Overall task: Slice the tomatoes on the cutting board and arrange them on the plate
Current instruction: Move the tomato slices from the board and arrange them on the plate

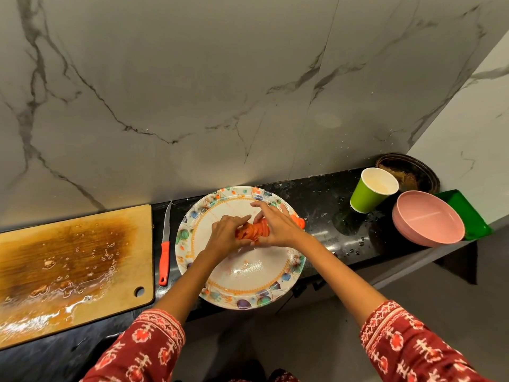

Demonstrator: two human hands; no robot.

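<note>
1. Both hands met over the plate (pixel 275 274), on its 12 o'clock half. A stack of tomato slices (pixel 254 230) was held between them, above the plate's white centre.
2. Left hand (pixel 226 235): fingers curled round the 9 o'clock end of the stack, index finger stretched over the top.
3. Right hand (pixel 278 226): fingers curled over the 3 o'clock end, gripping the slices (thumb side toward the person).
4. An orange-red piece (pixel 299 221) showed just past the right hand at 3 o'clock, on the plate rim; could not tell whether it was a whole tomato or a cut end.
5. Plate centre at 6 o'clock was wet with juice.
6. Knife (pixel 164 249), red handle, lay on the black counter (pixel 325 213) between the plate and the cutting board (pixel 74 268), blade pointing to 12 o'clock.
7. Cutting board, at 9 o'clock from the plate, was wet.
8. At 3 o'clock from the plate: green cup (pixel 371 190), then pink bowl (pixel 428 219).
</note>
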